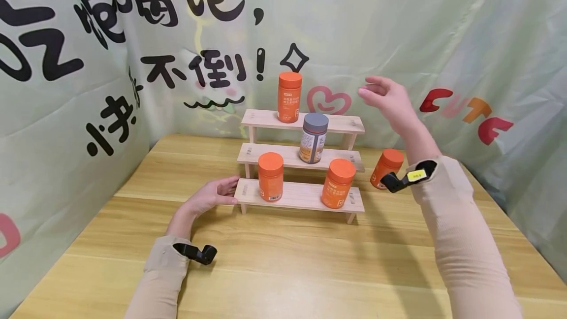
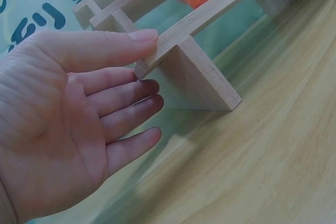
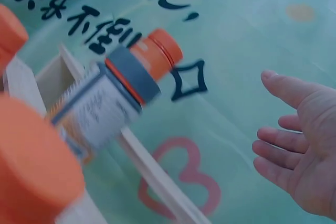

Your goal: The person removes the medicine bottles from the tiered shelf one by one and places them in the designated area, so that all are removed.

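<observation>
My left hand point(image 1: 212, 196) is at the left end of the lowest step of a three-step wooden display shelf point(image 1: 299, 192). In the left wrist view, the thumb point(image 2: 118, 50) lies over the board's corner with the index finger against its underside, pinching it; the other fingers extend below. Raised in the air right of the top step, my right hand point(image 1: 392, 100) holds nothing, its fingers loosely extended. Two orange bottles point(image 1: 270, 176) stand on the lowest step, a grey-capped bottle point(image 1: 314, 139) on the middle one, and another orange bottle point(image 1: 290, 97) on the top one.
One more orange bottle point(image 1: 386, 169) stands on the wooden table point(image 1: 274, 270) right of the shelf, partly overlapped by the right wrist camera point(image 1: 405, 178). Printed cloth point(image 1: 398, 28) with black lettering and a pink heart hangs behind the table and along its sides.
</observation>
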Available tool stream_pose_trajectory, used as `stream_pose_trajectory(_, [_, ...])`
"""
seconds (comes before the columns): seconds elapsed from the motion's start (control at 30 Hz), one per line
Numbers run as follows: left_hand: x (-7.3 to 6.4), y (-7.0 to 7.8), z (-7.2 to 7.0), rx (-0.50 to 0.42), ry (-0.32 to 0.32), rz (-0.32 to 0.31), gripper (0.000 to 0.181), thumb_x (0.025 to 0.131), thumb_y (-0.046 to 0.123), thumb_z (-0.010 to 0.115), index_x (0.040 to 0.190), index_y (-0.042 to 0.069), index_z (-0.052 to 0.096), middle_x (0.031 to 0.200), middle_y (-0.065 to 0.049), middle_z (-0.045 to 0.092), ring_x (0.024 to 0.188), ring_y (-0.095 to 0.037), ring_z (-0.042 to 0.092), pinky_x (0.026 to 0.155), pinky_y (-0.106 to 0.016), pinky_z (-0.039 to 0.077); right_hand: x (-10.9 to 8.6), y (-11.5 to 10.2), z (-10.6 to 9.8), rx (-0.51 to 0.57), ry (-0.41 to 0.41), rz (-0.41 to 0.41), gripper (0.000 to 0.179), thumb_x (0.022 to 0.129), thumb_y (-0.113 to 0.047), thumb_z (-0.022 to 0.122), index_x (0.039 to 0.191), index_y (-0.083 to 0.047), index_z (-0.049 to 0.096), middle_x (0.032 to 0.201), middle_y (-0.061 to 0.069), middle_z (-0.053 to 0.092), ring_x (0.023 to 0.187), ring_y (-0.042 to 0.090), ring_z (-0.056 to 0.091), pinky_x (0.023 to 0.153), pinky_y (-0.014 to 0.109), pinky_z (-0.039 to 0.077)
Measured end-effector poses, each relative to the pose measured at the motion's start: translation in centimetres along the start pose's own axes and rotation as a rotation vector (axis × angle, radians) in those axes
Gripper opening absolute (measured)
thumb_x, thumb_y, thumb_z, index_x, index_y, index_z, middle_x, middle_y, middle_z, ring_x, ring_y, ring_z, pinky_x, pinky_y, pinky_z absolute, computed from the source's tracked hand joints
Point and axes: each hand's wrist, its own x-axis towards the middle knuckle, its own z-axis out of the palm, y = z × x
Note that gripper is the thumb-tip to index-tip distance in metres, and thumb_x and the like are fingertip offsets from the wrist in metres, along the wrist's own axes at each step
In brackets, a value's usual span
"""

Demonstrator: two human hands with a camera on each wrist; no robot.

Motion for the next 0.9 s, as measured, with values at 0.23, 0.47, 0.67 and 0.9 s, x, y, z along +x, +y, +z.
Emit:
stream_pose_trajectory(0.23, [0.2, -0.1, -0.2, -0.002, -0.002, -0.004, 0.080, 0.082, 0.007, 0.067, 0.142, -0.012, 0.017, 0.146, -0.028, 0.020, 0.134, -0.040, 0.022, 0.110, -0.047, 0.019, 2.2, -2.4, 2.7, 0.051, -0.047, -0.011, 0.068, 0.088, -0.032, 0.062, 0.143, -0.004, 0.032, 0.135, 0.018, 0.047, 0.120, 0.025, 0.047, 0.104, 0.037, 0.037])
stream_pose_trajectory(0.47, [0.1, -0.1, -0.1, -0.012, -0.003, -0.013, 0.081, 0.081, 0.006, 0.068, 0.141, -0.013, 0.017, 0.146, -0.028, 0.020, 0.134, -0.039, 0.022, 0.110, -0.045, 0.020, 3.7, -4.1, 5.5, -0.014, -0.085, 0.020, 0.071, 0.087, -0.034, 0.062, 0.143, -0.004, 0.031, 0.135, 0.016, 0.047, 0.114, 0.027, 0.050, 0.098, 0.036, 0.041])
stream_pose_trajectory(0.67, [0.1, -0.1, 0.0, -0.009, 0.000, -0.014, 0.080, 0.081, 0.006, 0.067, 0.141, -0.013, 0.017, 0.146, -0.028, 0.019, 0.134, -0.039, 0.022, 0.110, -0.045, 0.019, 4.6, -5.1, 7.6, -0.054, -0.150, 0.068, 0.074, 0.086, -0.040, 0.062, 0.145, -0.008, 0.029, 0.135, 0.011, 0.048, 0.111, 0.027, 0.050, 0.083, 0.042, 0.047])
stream_pose_trajectory(0.9, [0.0, 0.0, -0.1, 0.014, 0.008, -0.008, 0.079, 0.082, 0.006, 0.067, 0.141, -0.012, 0.018, 0.146, -0.028, 0.019, 0.134, -0.040, 0.023, 0.110, -0.047, 0.019, 5.2, -5.8, 10.0, -0.045, -0.192, 0.104, 0.074, 0.086, -0.038, 0.063, 0.145, -0.010, 0.027, 0.134, 0.009, 0.047, 0.084, 0.017, 0.055, 0.057, 0.027, 0.043])
